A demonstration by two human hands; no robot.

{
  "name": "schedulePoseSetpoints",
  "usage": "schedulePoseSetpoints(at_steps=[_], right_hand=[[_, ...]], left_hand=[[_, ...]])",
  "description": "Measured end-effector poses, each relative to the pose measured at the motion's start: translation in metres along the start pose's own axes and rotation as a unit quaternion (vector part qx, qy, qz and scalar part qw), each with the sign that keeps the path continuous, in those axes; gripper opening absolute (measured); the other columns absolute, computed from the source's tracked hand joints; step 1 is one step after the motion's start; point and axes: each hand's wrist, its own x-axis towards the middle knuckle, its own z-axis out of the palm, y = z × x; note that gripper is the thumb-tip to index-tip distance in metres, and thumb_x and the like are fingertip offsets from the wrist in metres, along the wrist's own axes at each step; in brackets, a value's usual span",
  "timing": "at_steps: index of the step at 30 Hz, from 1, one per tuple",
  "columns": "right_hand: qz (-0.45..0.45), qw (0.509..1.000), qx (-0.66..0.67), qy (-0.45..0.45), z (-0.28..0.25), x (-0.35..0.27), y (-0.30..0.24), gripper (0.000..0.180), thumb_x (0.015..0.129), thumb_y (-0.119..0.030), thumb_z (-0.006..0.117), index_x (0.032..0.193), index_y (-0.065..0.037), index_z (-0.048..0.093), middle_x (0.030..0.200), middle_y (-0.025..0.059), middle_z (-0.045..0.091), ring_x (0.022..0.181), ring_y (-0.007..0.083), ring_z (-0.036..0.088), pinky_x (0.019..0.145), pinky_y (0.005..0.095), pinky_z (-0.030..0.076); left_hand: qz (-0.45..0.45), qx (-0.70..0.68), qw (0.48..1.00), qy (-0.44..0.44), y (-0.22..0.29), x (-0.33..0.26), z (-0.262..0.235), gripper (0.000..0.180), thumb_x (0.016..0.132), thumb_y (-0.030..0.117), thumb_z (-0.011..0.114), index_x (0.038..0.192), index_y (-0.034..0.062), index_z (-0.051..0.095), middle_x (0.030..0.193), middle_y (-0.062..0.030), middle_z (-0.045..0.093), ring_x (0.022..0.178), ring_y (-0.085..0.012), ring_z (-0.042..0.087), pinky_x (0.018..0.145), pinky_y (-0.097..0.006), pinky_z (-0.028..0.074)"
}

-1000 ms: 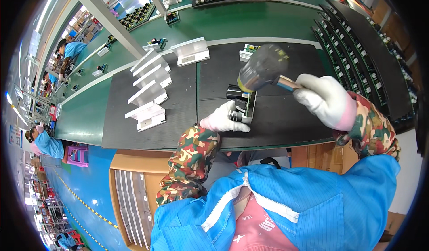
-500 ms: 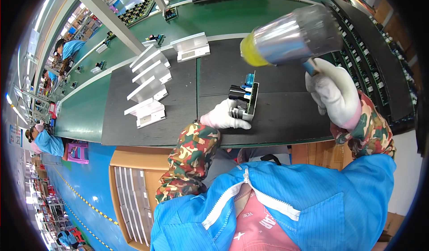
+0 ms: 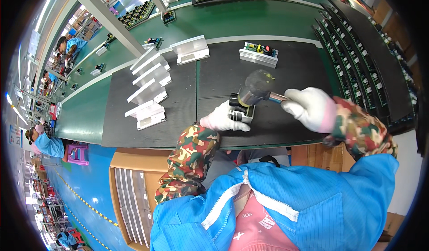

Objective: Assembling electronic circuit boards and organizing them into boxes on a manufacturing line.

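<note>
My right hand [image 3: 313,109], in a white glove, is closed round the metal handle of a mallet [image 3: 258,84]. The mallet's black head with a dull yellow face is down over a circuit board assembly [image 3: 244,115] on the black mat. The head hides much of the board; whether it touches is hard to tell. Black cylindrical parts and the silver metal bracket still show. My gloved left hand [image 3: 223,117] grips the assembly from its left side, thumb along the near edge.
Several bare aluminium brackets [image 3: 149,112] stand in a column on the mat's left. Another board in a bracket [image 3: 259,54] sits beyond the mallet. Black racks of circuit boards [image 3: 353,54] rise at the right. A carton of metal pieces [image 3: 129,197] is below the bench edge.
My right hand has swung the mallet down and left from its raised position onto the assembly. The board beyond, hidden before, now shows. My left hand stays in place.
</note>
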Motion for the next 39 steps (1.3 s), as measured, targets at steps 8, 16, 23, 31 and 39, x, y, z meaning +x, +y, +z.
schedulePoseSetpoints(at_steps=[8,16,23,31,39], right_hand=[[-0.008,0.995,0.081,0.058,-0.023,-0.003,-0.019,0.035,0.096,-0.038,0.050,0.090,-0.005,0.059,0.064,0.0182,0.057,0.066,0.0386,0.061,0.059,0.0450,0.046],[0.019,0.999,0.002,-0.031,0.005,0.007,0.008,0.032,0.098,-0.031,0.049,0.087,-0.003,0.057,0.062,0.0168,0.053,0.059,0.0364,0.057,0.056,0.0418,0.043],[0.040,0.993,-0.089,-0.067,0.000,0.005,0.003,0.035,0.096,-0.039,0.050,0.092,-0.006,0.060,0.070,0.0178,0.062,0.071,0.0388,0.063,0.064,0.0475,0.048],[0.005,0.999,-0.003,0.031,-0.009,0.009,-0.002,0.038,0.097,-0.042,0.048,0.090,-0.007,0.062,0.068,0.0179,0.062,0.070,0.0391,0.063,0.063,0.0483,0.047],[0.055,0.996,-0.035,-0.056,0.007,0.015,0.011,0.034,0.097,-0.036,0.050,0.084,-0.005,0.059,0.063,0.0166,0.058,0.064,0.0377,0.061,0.058,0.0454,0.045]], left_hand=[[0.043,-0.001,0.999,0.027,-0.009,0.003,-0.001,0.062,0.065,0.012,0.090,0.115,0.0082,0.053,0.095,0.0031,0.060,0.088,-0.0077,0.057,0.080,-0.027,0.051],[-0.010,0.077,0.997,-0.027,-0.015,0.009,-0.011,0.074,0.064,0.017,0.092,0.123,0.0054,0.048,0.105,0.0008,0.060,0.098,-0.0093,0.055,0.089,-0.029,0.048],[0.184,0.253,0.950,-0.013,-0.018,0.007,-0.010,0.055,0.063,0.013,0.091,0.108,0.0066,0.061,0.096,0.0006,0.063,0.092,-0.0113,0.057,0.081,-0.031,0.050],[0.032,0.052,0.998,0.007,-0.008,0.002,-0.002,0.103,0.061,0.024,0.093,0.143,0.0054,0.034,0.113,-0.0045,0.058,0.107,-0.0142,0.053,0.097,-0.032,0.044],[0.081,0.064,0.994,0.026,-0.010,0.005,-0.003,0.072,0.060,0.021,0.094,0.119,0.0062,0.055,0.109,-0.0023,0.060,0.101,-0.0136,0.054,0.088,-0.032,0.047]])
